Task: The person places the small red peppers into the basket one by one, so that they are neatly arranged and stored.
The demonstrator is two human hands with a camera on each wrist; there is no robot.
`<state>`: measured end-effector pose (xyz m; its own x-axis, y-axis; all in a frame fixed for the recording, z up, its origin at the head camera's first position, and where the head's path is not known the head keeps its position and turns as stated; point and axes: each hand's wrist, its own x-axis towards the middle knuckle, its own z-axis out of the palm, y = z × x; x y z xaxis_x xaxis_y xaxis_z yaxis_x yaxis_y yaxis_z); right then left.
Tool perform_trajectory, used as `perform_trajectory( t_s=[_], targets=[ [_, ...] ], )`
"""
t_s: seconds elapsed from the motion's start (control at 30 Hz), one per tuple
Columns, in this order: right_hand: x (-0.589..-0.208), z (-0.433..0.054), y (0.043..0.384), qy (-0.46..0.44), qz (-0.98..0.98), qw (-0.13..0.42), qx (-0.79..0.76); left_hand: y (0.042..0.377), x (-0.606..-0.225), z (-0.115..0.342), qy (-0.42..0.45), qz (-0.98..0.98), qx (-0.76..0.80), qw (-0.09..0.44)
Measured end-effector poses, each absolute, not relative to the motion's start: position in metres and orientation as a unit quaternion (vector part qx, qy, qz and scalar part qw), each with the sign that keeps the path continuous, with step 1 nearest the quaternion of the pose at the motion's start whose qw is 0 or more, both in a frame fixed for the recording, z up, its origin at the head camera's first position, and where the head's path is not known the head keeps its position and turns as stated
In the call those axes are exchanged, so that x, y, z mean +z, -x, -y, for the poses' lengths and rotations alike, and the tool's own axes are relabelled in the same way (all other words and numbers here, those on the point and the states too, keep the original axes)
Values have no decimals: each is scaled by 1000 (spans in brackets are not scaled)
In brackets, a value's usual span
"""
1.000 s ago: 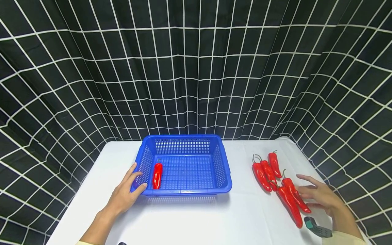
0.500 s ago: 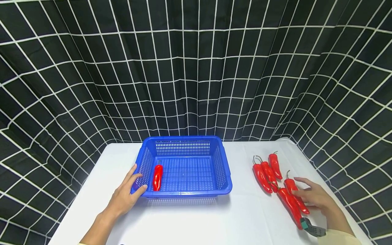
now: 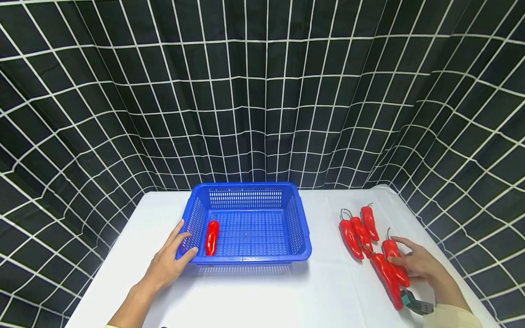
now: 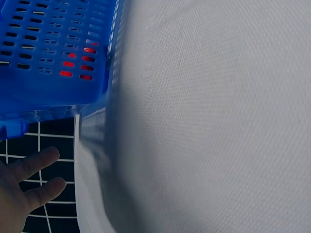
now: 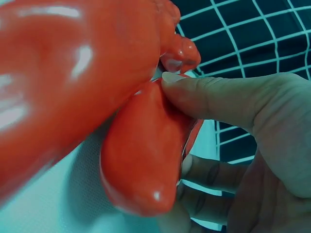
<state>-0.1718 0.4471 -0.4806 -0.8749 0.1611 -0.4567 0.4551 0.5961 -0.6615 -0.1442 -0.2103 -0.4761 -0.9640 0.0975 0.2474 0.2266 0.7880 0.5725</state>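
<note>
A red chili pepper [image 3: 397, 264] on the right of the table is between the thumb and fingers of my right hand [image 3: 422, 262]. The right wrist view shows the thumb on top of this pepper [image 5: 141, 150], with the other fingers along its far side. Another chili pepper [image 3: 386, 280] lies right beside it, large in the right wrist view. My left hand [image 3: 166, 262] rests with spread fingers at the front left corner of a blue plastic basket [image 3: 250, 259]; two of its fingers are straight in the left wrist view. One chili pepper [image 3: 211, 238] lies inside the basket.
More chili peppers [image 3: 350, 239] lie in a loose group behind the gripped one, stems pointing away. A white cloth [image 3: 254, 296] covers the table. Black curtains [image 3: 262, 91] with white grid lines stand behind and at both sides. A dark device [image 3: 416, 304] sits at the right wrist.
My right hand has moved left onto the chili pepper and its fingers have closed around it. The pepper has shifted slightly. The left hand and basket stay in place.
</note>
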Motion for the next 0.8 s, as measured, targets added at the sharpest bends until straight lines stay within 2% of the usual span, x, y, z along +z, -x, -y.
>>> perform_trajectory(
  t_s=[0.8],
  targets=[
    [-478, -461, 157, -181, -847, 147, -478, 145, -477, 211, 92, 936, -322, 105]
  ],
)
